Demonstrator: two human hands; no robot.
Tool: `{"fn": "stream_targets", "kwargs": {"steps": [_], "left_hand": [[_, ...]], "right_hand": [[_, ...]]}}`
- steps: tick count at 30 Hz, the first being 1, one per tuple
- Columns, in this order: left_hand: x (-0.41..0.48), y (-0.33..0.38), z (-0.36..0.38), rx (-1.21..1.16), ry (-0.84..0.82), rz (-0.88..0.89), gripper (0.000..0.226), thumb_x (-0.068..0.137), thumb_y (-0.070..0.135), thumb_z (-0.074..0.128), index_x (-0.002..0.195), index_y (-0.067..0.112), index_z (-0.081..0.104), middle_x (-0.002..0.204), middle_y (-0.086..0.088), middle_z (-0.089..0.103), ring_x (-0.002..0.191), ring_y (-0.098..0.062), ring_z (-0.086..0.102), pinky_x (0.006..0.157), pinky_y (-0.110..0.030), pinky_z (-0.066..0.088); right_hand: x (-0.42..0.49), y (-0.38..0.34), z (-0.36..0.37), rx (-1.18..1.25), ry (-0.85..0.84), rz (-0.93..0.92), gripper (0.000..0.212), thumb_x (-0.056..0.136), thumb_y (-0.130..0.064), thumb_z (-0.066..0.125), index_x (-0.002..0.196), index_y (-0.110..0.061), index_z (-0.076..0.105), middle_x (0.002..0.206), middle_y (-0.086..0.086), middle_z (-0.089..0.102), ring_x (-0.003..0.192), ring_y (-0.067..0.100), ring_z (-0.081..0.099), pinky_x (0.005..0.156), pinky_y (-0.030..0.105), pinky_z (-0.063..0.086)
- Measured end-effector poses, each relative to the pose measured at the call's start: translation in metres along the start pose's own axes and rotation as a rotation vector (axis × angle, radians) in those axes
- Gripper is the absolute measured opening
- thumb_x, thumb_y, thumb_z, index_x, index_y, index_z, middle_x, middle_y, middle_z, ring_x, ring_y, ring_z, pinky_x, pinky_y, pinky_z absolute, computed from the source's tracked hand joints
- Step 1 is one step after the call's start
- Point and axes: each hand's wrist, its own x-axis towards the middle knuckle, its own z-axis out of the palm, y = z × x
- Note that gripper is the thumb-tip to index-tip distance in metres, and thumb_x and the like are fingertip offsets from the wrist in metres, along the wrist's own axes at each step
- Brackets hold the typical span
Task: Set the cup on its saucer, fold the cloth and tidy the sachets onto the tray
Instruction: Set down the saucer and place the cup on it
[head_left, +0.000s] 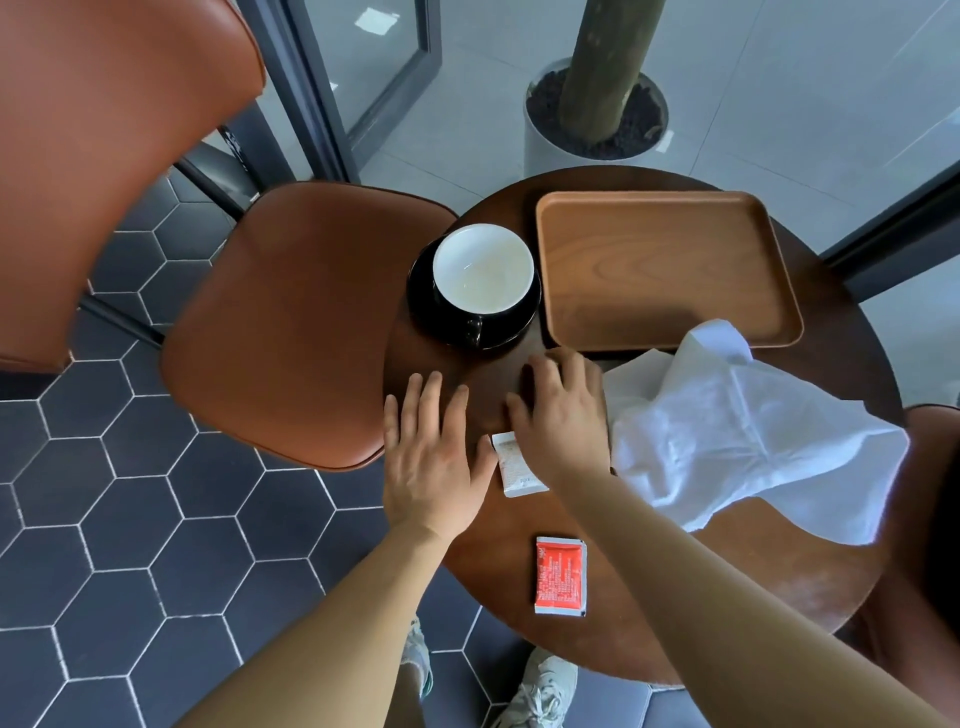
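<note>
A cup (483, 270), black outside and white inside, stands on its black saucer (423, 301) at the table's far left. To its right lies a wooden tray (665, 265) with nothing on it. A crumpled white cloth (737, 436) is spread on the table's right side, one corner over the tray's near rim. My left hand (434, 457) hovers flat with fingers apart near the table's left edge. My right hand (558, 415) is beside it, fingers spread, partly covering a white sachet (514, 465). A red sachet (560, 576) lies nearer to me.
The small round dark wooden table (779, 561) has a brown leather chair (291, 322) to its left and another chair back at far left. A planter with a trunk (597, 104) stands behind the table. Hexagonal floor tiles and my shoes show below.
</note>
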Motion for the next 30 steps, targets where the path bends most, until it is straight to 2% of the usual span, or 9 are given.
{"fn": "stream_targets", "kwargs": {"steps": [2,7,9,12,14,17,22,25,30], "left_hand": [[0.0,0.0,-0.001,-0.022,-0.002,0.002,0.055,0.089,0.041,0.047,0.138,0.016,0.052,0.153,-0.013,0.041,0.148,-0.032,0.029,0.122,-0.052,0.017],[0.002,0.002,-0.01,-0.215,0.047,-0.06,0.039,0.093,0.026,0.055,0.128,0.011,0.061,0.146,-0.011,0.051,0.144,-0.029,0.037,0.121,-0.051,0.021],[0.013,0.003,-0.02,-0.332,0.094,-0.144,0.033,0.094,0.025,0.058,0.122,0.01,0.064,0.132,-0.009,0.061,0.131,-0.03,0.051,0.112,-0.051,0.035],[0.039,0.008,-0.041,-0.417,0.115,-0.243,0.039,0.095,0.038,0.058,0.125,0.013,0.061,0.117,-0.006,0.065,0.111,-0.025,0.06,0.093,-0.046,0.048],[0.058,0.012,-0.05,-0.445,0.092,-0.268,0.044,0.093,0.045,0.061,0.126,0.015,0.059,0.114,-0.005,0.064,0.105,-0.022,0.061,0.084,-0.041,0.051],[0.079,0.017,-0.054,-0.437,0.055,-0.324,0.04,0.09,0.049,0.064,0.117,0.02,0.064,0.107,0.001,0.063,0.091,-0.016,0.062,0.069,-0.03,0.044],[0.086,0.02,-0.052,-0.442,0.121,-0.292,0.022,0.09,0.035,0.067,0.093,0.014,0.073,0.089,-0.001,0.067,0.079,-0.02,0.062,0.066,-0.031,0.047],[0.086,0.019,-0.052,-0.459,0.155,-0.294,0.02,0.091,0.029,0.068,0.09,0.01,0.073,0.085,-0.004,0.069,0.078,-0.022,0.062,0.067,-0.036,0.049],[0.086,0.013,-0.053,-0.497,0.193,-0.258,0.02,0.091,0.025,0.07,0.094,0.007,0.075,0.083,-0.005,0.07,0.076,-0.021,0.064,0.068,-0.035,0.051]], "right_hand": [[-0.008,0.007,0.009,-0.13,-0.009,-0.065,0.043,0.094,-0.032,0.06,0.127,-0.005,0.058,0.135,0.019,0.052,0.125,0.038,0.046,0.105,0.045,0.04],[-0.017,0.013,0.021,-0.184,0.015,-0.1,0.053,0.099,-0.039,0.045,0.141,-0.007,0.048,0.148,0.02,0.044,0.136,0.038,0.037,0.114,0.048,0.035],[-0.016,0.012,0.021,-0.197,0.006,-0.1,0.054,0.099,-0.04,0.043,0.141,-0.007,0.048,0.148,0.02,0.044,0.137,0.038,0.036,0.114,0.048,0.034],[-0.017,0.01,0.018,-0.195,-0.021,-0.089,0.054,0.099,-0.041,0.043,0.142,-0.008,0.047,0.149,0.02,0.043,0.139,0.037,0.035,0.114,0.048,0.035],[-0.016,0.01,0.017,-0.184,-0.027,-0.084,0.054,0.099,-0.04,0.044,0.143,-0.009,0.047,0.15,0.019,0.043,0.139,0.037,0.035,0.113,0.048,0.036],[-0.016,0.011,0.018,-0.164,-0.029,-0.075,0.053,0.099,-0.04,0.044,0.143,-0.01,0.048,0.15,0.017,0.042,0.14,0.035,0.034,0.114,0.048,0.036],[-0.015,0.014,0.022,-0.163,-0.018,-0.065,0.053,0.099,-0.042,0.043,0.143,-0.012,0.047,0.15,0.015,0.042,0.14,0.033,0.033,0.113,0.048,0.037],[-0.016,0.014,0.022,-0.162,-0.012,-0.067,0.053,0.098,-0.041,0.044,0.142,-0.011,0.048,0.149,0.016,0.043,0.14,0.034,0.034,0.112,0.049,0.038],[-0.017,0.013,0.019,-0.151,-0.022,-0.059,0.053,0.099,-0.04,0.045,0.143,-0.011,0.049,0.15,0.016,0.043,0.141,0.034,0.034,0.113,0.049,0.038]]}}
